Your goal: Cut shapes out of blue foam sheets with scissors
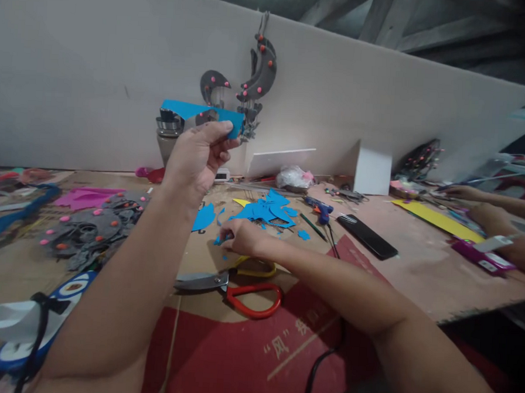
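My left hand [207,149] is raised over the table, pinching a cut strip of blue sheet [231,118] between thumb and fingers. Lower down, my right hand [241,237] has its fingers curled together at the tabletop, beside small blue scraps; a bit of blue shows at its fingertips, but I cannot make out whether it is held. Just in front of that hand lie scissors [227,282] with one red and one yellow handle, blades apart. Behind it spreads a pile of blue offcuts [266,211], with another blue piece [204,217] to the left.
Grey felt pieces with pink and orange balls [96,229] lie at left, near a pink sheet [89,197]. A blue glue gun [319,209] and a black phone [366,236] lie right. Grey moon ornaments [264,73] hang on the wall. Another person's hands [485,214] work far right.
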Motion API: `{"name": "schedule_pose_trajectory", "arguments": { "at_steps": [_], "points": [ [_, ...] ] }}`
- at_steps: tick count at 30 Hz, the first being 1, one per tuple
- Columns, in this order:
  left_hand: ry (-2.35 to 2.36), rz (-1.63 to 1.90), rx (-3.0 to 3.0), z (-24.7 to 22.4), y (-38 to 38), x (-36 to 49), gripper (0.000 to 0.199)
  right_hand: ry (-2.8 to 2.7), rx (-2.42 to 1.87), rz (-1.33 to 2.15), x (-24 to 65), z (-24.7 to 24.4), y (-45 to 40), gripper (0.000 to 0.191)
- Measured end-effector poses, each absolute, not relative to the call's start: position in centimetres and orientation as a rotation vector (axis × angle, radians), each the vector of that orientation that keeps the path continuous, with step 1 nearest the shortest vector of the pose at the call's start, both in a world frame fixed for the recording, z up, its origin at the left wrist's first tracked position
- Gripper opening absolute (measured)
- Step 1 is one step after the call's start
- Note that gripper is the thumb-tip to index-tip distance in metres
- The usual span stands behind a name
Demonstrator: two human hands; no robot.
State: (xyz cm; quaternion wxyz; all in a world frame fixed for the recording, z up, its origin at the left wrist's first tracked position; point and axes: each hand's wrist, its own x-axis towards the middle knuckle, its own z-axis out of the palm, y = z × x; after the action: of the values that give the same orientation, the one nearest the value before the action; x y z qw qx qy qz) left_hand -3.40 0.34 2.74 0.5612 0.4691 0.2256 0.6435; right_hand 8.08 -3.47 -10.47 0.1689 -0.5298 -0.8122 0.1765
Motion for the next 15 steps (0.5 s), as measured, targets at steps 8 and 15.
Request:
{"name": "schedule_pose_trajectory", "arguments": {
  "at_steps": [8, 15],
  "points": [
    [0.583, 1.509, 1.134, 2.3, 0.5, -2.7, 0.022, -2.093, -1.543, 0.269, 17.8, -8.7, -3.1, 0.017],
    [0.7, 1.481, 1.11, -1.0, 2.9, -1.3, 0.019, -2.011, -1.605, -0.1, 26.5, -11.7, -2.9, 0.023]
  ]
}}
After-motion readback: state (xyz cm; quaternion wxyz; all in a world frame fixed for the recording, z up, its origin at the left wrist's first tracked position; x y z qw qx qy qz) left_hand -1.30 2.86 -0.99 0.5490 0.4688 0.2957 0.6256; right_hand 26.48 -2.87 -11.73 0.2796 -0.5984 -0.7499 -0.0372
